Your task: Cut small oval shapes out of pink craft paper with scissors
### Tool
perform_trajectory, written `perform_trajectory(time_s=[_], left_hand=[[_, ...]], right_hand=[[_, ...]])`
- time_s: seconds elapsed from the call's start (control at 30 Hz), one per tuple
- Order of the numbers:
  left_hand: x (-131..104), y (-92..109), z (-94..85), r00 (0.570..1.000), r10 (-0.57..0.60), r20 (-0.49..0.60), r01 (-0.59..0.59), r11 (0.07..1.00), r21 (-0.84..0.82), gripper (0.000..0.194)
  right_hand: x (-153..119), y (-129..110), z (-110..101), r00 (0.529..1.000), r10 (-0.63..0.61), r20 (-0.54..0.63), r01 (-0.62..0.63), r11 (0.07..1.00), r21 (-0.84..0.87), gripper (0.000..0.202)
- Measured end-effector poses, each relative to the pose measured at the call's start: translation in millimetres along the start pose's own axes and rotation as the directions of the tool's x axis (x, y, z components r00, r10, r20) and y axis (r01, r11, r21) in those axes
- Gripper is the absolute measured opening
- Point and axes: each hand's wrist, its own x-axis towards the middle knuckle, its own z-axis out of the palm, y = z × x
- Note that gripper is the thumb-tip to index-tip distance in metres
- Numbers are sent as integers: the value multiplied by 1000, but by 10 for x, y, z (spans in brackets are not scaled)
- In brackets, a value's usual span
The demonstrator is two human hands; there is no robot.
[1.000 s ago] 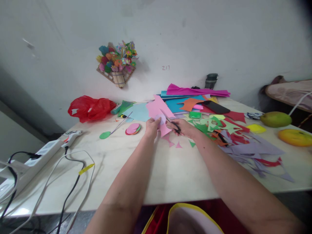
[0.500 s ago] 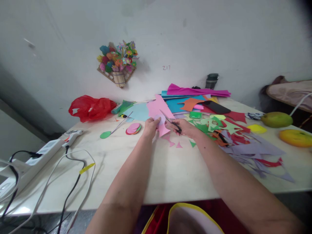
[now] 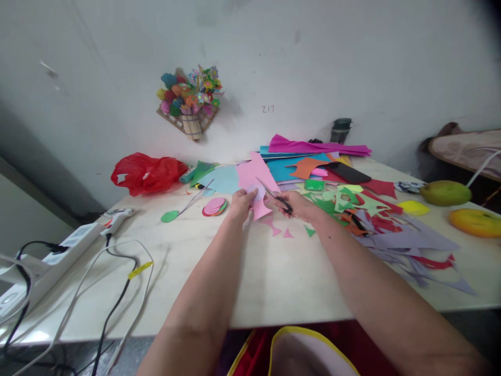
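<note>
My left hand (image 3: 243, 202) pinches a pink sheet (image 3: 261, 210) together with a pale lilac round piece (image 3: 256, 192) lying on it. My right hand (image 3: 294, 204) is closed round the black handles of a pair of scissors (image 3: 282, 201); their blades point up and left, at the edge of the pink sheet. Just below the hands lie small pink scraps (image 3: 274, 230) and a green scrap (image 3: 309, 231). To the left sits a stack of cut circles (image 3: 214, 207), pink on top. Beside it is a green circle (image 3: 169, 216) by a thin stick (image 3: 195, 197).
Coloured offcuts (image 3: 403, 235) spread over the right side, near a green mango (image 3: 445, 193) and a yellow one (image 3: 474, 223). Coloured sheets (image 3: 301, 169) and a black phone (image 3: 348, 173) lie behind. At left are a red plastic bag (image 3: 146, 174), a power strip (image 3: 74, 240) and cables.
Very little differs. The pink sheet and lilac piece have shifted slightly in my left hand, while the scissors stay almost where they were.
</note>
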Motion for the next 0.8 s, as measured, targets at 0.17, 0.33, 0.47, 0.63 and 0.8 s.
perform_trajectory(time_s=[0.17,0.33,0.47,0.63,0.8], left_hand=[[1,5,-18,999,2,37,-1,1000,-22,25],[-38,63,-12,998,-22,56,23,999,-28,24],[-59,93,-7,997,-31,75,34,999,-42,22],[-45,82,-25,997,-30,71,34,999,-43,22],[-18,55,-60,997,-19,72,23,999,-49,25]], right_hand=[[-41,-36,4,1000,-11,-13,11,1000,-26,31],[-25,-5,-27,1000,-12,20,13,999,-29,29],[-25,-10,-27,1000,5,18,-5,999,-39,26],[-65,-54,-20,1000,11,-23,-13,997,-72,22],[-97,-81,-24,1000,-24,12,25,993,-115,23]])
